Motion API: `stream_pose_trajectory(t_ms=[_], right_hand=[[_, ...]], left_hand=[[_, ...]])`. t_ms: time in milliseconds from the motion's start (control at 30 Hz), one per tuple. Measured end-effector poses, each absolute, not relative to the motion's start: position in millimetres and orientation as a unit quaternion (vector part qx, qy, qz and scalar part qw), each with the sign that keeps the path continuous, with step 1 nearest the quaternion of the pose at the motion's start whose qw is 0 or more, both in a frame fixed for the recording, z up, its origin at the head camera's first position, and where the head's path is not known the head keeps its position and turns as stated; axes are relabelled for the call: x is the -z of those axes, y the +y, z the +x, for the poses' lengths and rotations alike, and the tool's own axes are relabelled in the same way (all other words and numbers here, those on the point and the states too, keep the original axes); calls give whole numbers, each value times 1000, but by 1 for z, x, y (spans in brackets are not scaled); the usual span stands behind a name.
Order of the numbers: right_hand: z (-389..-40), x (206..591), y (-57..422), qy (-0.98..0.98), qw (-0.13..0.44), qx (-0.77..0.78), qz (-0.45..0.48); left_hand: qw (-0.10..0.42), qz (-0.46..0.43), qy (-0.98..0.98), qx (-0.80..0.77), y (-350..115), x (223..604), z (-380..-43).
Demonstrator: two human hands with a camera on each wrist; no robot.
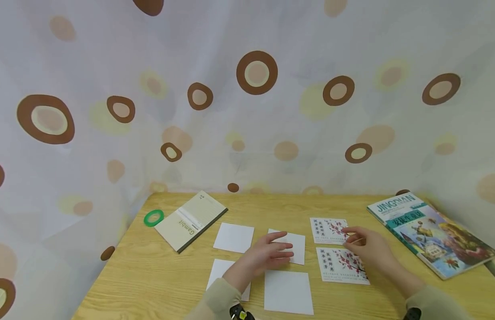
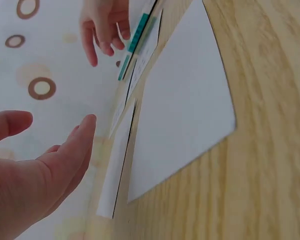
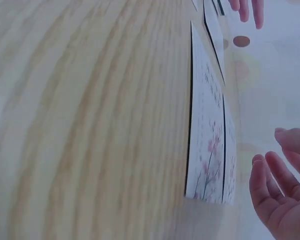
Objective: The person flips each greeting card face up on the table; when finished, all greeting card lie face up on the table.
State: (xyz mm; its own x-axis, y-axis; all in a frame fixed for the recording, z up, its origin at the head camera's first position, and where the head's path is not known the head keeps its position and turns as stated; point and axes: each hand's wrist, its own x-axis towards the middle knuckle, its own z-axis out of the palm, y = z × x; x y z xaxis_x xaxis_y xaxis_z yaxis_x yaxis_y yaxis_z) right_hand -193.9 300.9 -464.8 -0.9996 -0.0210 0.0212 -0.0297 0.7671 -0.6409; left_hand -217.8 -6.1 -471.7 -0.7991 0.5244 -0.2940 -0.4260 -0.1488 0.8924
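Note:
In the head view my left hand [image 1: 265, 254] hovers over the white square cards, its fingers spread and nothing in it. Below and beside it lie a back card [image 1: 297, 249], a front card [image 1: 289, 292], a left back card [image 1: 233, 237] and a partly covered left front card [image 1: 220, 270]. My right hand [image 1: 365, 245] is above the right ends of two blossom-printed cards, the rear one [image 1: 325, 231] and the front one [image 1: 339, 266]. Its fingers bend loosely; in the right wrist view a gap shows between thumb and fingers [image 3: 267, 182], with nothing held.
At the left back a Gambit notebook [image 1: 191, 221] lies slanted, with a green tape roll [image 1: 154, 218] beside its corner. Colourful books [image 1: 431, 235] are stacked at the right. A spotted cloth [image 1: 255, 124] hangs behind the wooden table [image 1: 143, 280].

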Motion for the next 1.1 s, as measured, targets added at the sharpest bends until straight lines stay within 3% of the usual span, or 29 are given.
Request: stream_pose_trajectory(t_ms=[300, 533, 700, 933, 1100], right_hand=[[-203, 467, 275, -949, 43, -292, 111], [-208, 471, 261, -947, 47, -261, 182], [-209, 472, 251, -939, 34, -245, 240], [-211, 474, 244, -925, -27, -234, 297], [-213, 476, 244, -919, -8, -190, 346]], left_hand=[[277, 32, 599, -750, -45, 473, -228], [268, 38, 612, -743, -50, 473, -230], [265, 36, 617, -741, -54, 473, -230], [273, 34, 620, -735, -62, 475, -230], [279, 36, 613, -738, -64, 475, -233]])
